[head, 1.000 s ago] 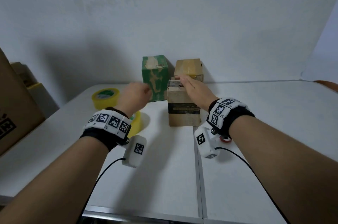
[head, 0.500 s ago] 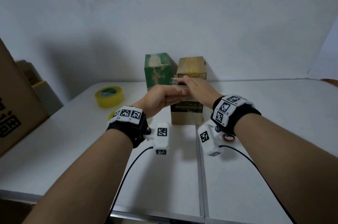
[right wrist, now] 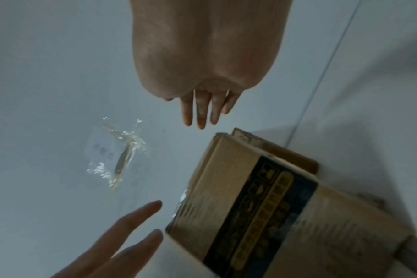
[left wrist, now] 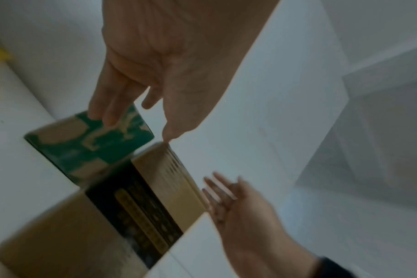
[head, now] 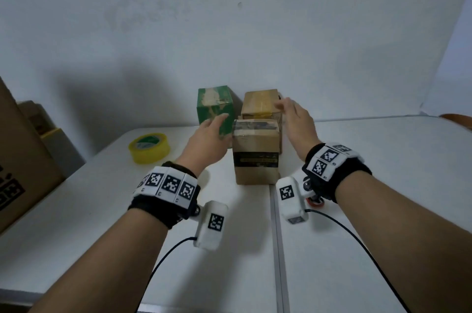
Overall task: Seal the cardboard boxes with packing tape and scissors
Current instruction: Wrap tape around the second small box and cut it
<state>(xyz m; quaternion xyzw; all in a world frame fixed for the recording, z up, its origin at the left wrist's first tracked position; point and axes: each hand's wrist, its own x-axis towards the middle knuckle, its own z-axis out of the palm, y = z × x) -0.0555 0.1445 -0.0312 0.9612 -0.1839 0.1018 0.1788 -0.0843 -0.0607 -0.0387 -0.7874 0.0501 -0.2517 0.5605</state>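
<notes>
Neither grip held anything: from the head view the left hand (head: 208, 137) and the right hand (head: 297, 122) hung with straight, loose fingers on either side of the front cardboard box (head: 256, 151), which stood upright on the white worktop (head: 383, 172), its top shiny with tape. Behind it stood a green box (head: 215, 108) and a second brown box (head: 261, 104), close together against the wall. A yellow roll of packing tape (head: 149, 147) lay well off to the left; a large carton (head: 23, 159) leaned at the worktop's left edge. Something red-ringed showed under the right wrist, too hidden to name.

From the left wrist view, blurred, the left hand's fingers (left wrist: 107, 111) reached toward the green box (left wrist: 88, 148) and the thumb tip sat at the front box's top corner (left wrist: 164, 165); whether it touched I could not tell. The right hand (left wrist: 238, 205) faced it, spread flat.

From the right wrist view the right hand's fingers (right wrist: 200, 112) stood clear above the front box (right wrist: 250, 197), with the left hand's fingers (right wrist: 131, 225) just beside its edge.

My judgement: the box looked sealed, so the job was to take it squarely by both side walls, palms flat, and shift it without knocking its neighbours.
</notes>
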